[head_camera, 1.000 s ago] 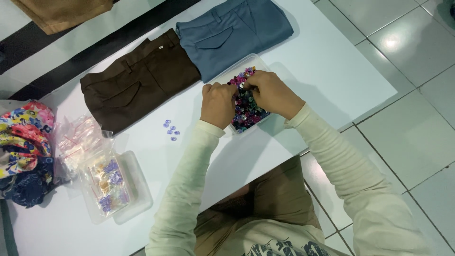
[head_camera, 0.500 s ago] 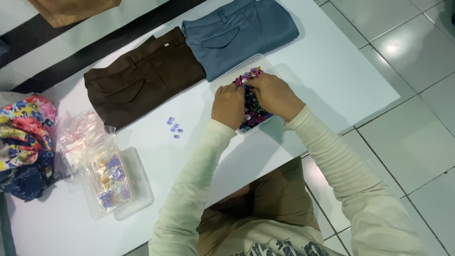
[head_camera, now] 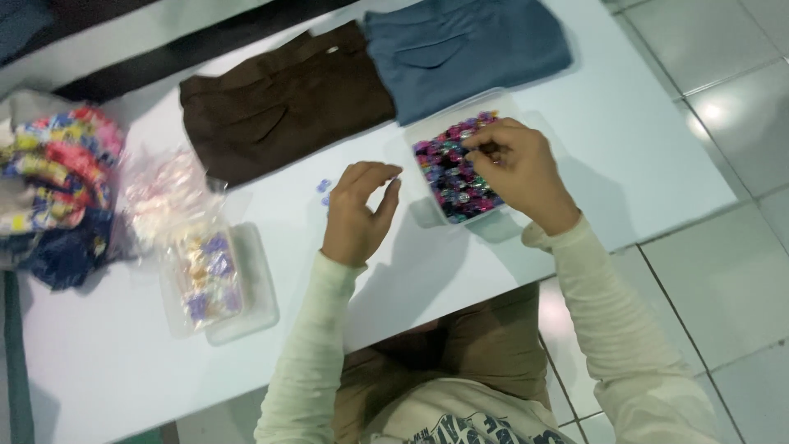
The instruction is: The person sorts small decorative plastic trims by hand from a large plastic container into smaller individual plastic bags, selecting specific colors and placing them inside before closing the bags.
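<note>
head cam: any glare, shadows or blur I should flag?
Head view: glare spot on the grey floor tile at right; soft shadows fall beside both hands on the white table; the left hand and the clear plastic bags are slightly smeared, and so is the right hand in the clear box of multicoloured beads. Exposure is even, with a cool tint.

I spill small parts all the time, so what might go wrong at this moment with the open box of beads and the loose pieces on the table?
The clear plastic box of multicoloured beads is open, with the right hand digging in it: a nudge might tip beads out. The few small purple pieces lie loose on the white table beside the left hand, and its sleeve could sweep them away. They may also roll under the folded brown trousers.
</note>
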